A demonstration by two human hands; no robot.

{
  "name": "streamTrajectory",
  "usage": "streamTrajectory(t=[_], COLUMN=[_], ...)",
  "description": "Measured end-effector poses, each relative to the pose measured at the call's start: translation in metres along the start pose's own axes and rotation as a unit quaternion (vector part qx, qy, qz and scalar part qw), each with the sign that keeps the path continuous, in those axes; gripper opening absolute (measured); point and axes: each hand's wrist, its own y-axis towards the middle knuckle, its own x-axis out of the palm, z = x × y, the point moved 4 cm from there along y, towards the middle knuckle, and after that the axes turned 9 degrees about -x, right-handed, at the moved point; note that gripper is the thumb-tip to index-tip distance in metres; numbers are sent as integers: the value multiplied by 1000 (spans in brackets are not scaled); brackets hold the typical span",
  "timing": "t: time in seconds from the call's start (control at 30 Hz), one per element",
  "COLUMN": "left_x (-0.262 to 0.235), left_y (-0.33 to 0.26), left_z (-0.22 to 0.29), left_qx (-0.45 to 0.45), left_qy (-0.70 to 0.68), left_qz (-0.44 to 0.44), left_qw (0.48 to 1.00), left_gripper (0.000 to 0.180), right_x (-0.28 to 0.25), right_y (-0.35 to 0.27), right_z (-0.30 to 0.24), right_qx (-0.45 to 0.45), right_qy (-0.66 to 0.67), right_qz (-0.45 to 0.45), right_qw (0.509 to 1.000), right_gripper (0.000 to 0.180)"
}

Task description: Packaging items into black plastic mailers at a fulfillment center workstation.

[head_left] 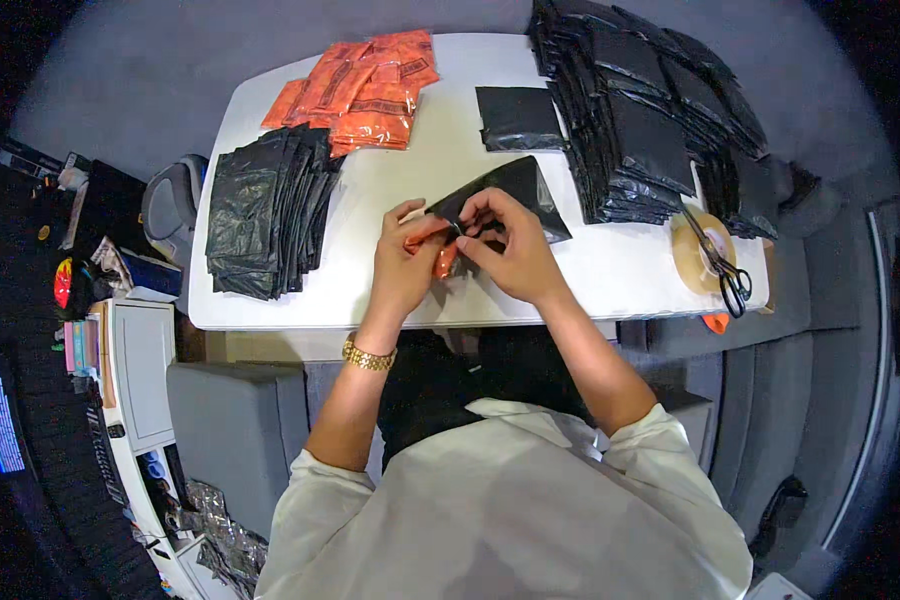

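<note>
"Since I only have the head view out here, tell me what you make of the grip."

"My left hand (402, 262) grasps a small orange glossy plastic packet (444, 262); my right hand (515, 250) pinches the edge of a flat black plastic bag (518, 178). Both are near the front edge of the white table (420, 180), fingertips nearly meeting. I can't tell whether the left also has the bag's edge."

"Is the packet inside?"

"My fingers hide that. I take the step to be parting the bag's mouth."

"How would you do it well?"

"I'd rub the thin layers apart between thumb and forefinger, then hold one lip steady and spread the other. I'd keep the packet flat, its corners clear of the film, as a hard tug could stretch or tear it."
</note>
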Motion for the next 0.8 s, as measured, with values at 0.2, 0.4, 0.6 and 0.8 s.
streamTrajectory(t=[0.2, 0.4, 0.6, 0.8], left_x=[14, 8, -10, 10], left_y=[9, 20, 27, 12], left_z=[3, 4, -11, 14], left_qx=[-267, -194, -41, 13], left_qy=[-379, -66, -11, 49], left_qz=[-112, -105, 42, 29], left_qw=[879, 973, 998, 998], left_gripper=[17, 14, 18, 18], right_x=[0, -8, -4, 1], right_y=[3, 8, 3, 14], right_z=[-7, -17, -39, -37], right_qx=[-65, -91, -146, -72], right_qy=[-112, -135, -162, -207], right_qz=[-13, -8, -22, 76], right_qw=[991, 987, 976, 973], right_gripper=[23, 26, 38, 28])
